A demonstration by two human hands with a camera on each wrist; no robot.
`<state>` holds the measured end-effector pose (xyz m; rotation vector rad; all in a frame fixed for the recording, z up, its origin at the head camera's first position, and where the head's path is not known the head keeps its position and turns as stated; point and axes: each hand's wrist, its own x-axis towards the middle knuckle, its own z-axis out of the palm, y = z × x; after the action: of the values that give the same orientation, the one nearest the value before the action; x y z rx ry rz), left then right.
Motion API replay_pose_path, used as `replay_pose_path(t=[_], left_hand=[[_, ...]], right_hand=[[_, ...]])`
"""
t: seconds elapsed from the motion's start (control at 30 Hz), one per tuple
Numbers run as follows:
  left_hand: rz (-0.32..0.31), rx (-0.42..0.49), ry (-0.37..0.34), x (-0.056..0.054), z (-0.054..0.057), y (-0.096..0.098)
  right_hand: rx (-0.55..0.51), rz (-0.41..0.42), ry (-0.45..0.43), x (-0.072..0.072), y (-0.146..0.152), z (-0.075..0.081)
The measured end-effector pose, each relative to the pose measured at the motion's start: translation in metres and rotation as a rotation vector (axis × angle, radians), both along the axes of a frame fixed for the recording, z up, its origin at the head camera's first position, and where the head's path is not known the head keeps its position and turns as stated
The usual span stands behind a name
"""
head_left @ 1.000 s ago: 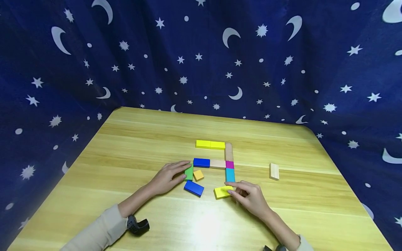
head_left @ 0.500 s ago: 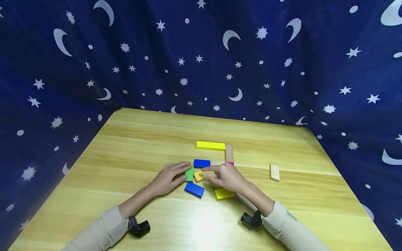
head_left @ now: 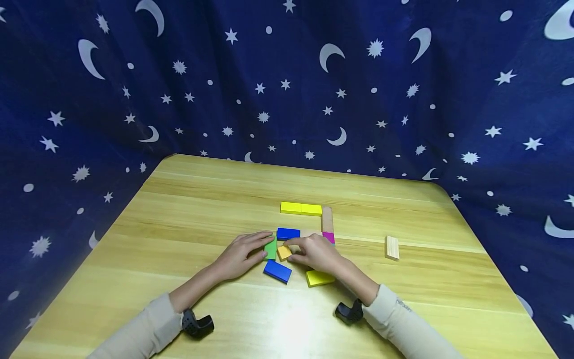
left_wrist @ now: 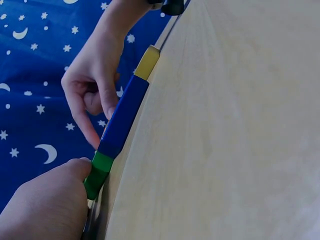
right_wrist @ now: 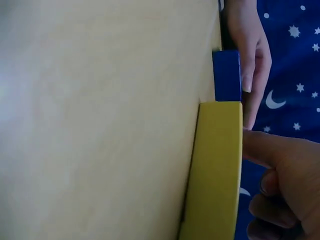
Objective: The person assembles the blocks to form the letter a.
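My left hand [head_left: 239, 257] holds a green block [head_left: 271, 248] at its left side, thumb near the close end and fingers at the far end. My right hand [head_left: 316, 254] pinches a small orange block [head_left: 284, 253] between thumb and index finger, just right of the green one. A blue block [head_left: 288, 234] lies beyond them, and another blue block [head_left: 277, 271] lies askew on the near side. Under the right wrist is a yellow block [head_left: 320, 278]. The left wrist view shows the thumb against the green block [left_wrist: 99, 175]; blue block [right_wrist: 227, 75] fronts the left hand in the right wrist view.
Two yellow blocks [head_left: 301, 209] form a row at the back, meeting a pale wooden block [head_left: 327, 219] at a corner. A magenta block [head_left: 329, 238] follows it, partly covering ground beside the right hand. Another wooden block [head_left: 392, 248] lies apart at the right on the table [head_left: 215, 199].
My right hand has left the yellow block at the front, moved up and left to the orange block, and closed thumb and index finger on it. The left hand stays at the green block.
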<state>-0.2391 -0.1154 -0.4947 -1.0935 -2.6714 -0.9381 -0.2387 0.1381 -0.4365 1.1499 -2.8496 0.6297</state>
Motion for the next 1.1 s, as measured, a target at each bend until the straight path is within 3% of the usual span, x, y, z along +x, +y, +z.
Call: replay_pose_path(t=[0.17, 0.3, 0.53, 0.8, 1.1], left_hand=[[-0.002, 0.007, 0.006, 0.001, -0.002, 0.000], [-0.002, 0.010, 0.011, 0.001, -0.002, -0.001], [0.007, 0.012, 0.013, 0.000, -0.001, -0.002], [-0.005, 0.016, 0.004, 0.000, 0.001, 0.000], [0.000, 0.012, 0.000, -0.001, 0.001, 0.000]], right_hand=[[-0.047, -0.103, 0.009, 0.009, 0.010, 0.009], [-0.084, -0.158, 0.021, 0.026, 0.023, 0.015], [-0.067, -0.165, -0.015, 0.054, 0.027, 0.007], [-0.103, -0.140, -0.023, 0.061, 0.023, -0.001], [-0.073, -0.168, 0.020, 0.065, 0.022, -0.006]])
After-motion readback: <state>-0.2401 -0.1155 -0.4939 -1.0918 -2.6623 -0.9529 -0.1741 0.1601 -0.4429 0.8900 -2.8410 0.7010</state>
